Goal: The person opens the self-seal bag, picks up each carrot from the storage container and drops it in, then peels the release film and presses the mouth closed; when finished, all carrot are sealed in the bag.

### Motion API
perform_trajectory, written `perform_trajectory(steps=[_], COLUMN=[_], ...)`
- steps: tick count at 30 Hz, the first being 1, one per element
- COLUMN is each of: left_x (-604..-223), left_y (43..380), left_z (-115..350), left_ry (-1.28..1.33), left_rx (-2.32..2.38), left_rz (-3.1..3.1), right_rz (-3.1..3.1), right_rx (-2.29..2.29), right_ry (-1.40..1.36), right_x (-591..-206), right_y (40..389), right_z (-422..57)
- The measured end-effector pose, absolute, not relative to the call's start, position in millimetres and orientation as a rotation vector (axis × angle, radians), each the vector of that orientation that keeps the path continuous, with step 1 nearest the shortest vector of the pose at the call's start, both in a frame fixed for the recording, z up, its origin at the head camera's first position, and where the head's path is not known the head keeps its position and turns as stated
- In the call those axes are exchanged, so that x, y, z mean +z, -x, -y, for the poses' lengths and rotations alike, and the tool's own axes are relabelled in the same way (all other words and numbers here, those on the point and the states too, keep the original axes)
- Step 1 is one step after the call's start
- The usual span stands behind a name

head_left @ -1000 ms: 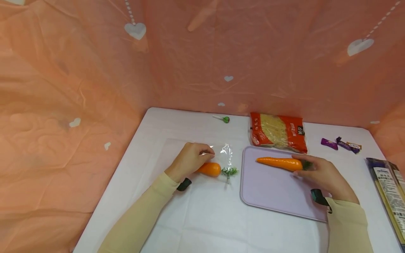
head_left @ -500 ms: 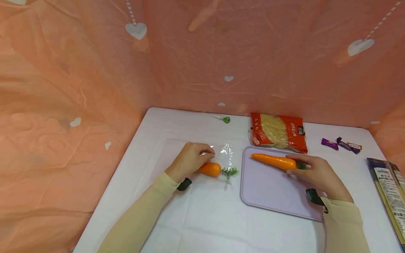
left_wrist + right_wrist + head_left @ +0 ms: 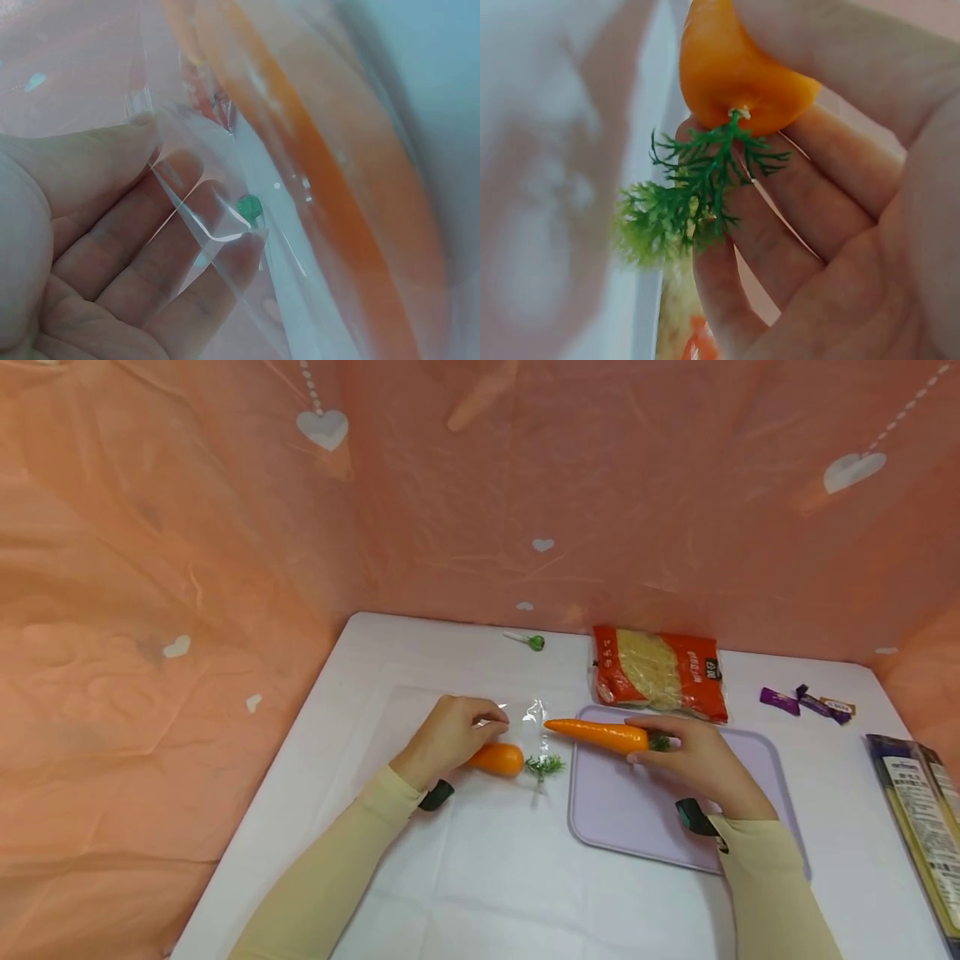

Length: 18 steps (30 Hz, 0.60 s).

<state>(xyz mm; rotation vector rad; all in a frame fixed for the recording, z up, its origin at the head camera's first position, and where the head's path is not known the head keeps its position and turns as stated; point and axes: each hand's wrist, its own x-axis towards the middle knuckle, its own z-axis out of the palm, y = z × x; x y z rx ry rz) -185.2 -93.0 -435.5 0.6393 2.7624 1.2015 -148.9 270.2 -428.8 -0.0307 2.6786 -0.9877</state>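
Note:
My right hand [image 3: 693,758] grips a carrot [image 3: 600,735] by its thick end, near the green leaves, and its tip points left past the edge of the lilac tray [image 3: 637,827]. In the right wrist view the carrot's top [image 3: 739,82] sits between thumb and fingers, the leaves hanging below. My left hand [image 3: 453,735] pinches the film of a clear plastic bag [image 3: 408,710] between thumb and fingers, as the left wrist view shows. A second carrot [image 3: 501,761] lies at the bag, partly hidden by that hand, with its green leaves [image 3: 543,766] to the right.
Behind the tray lies a red and yellow food packet [image 3: 656,668]. A green lollipop [image 3: 534,642] is at the back edge. Small purple-wrapped candies [image 3: 780,700] lie at the back right, and a long dark packet [image 3: 911,810] at the right edge.
My right hand has moved left with its carrot, from over the tray until the tip reaches past the tray's left edge. My left hand and the second carrot have stayed in place.

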Motion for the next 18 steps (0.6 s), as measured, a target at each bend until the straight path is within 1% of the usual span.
perform_trajectory(steps=[7,18], left_x=[-435,-435], left_y=[185,185], left_z=[95,93], left_ry=[-0.646,-0.680], left_rx=[1.193,1.216], left_rz=[-2.765,-2.777], right_rz=[-2.709,-2.727], right_rx=[-0.966,-0.993], right_ry=[0.117,0.199], right_x=[-424,-432], right_y=[161,174], right_z=[-247,-216])
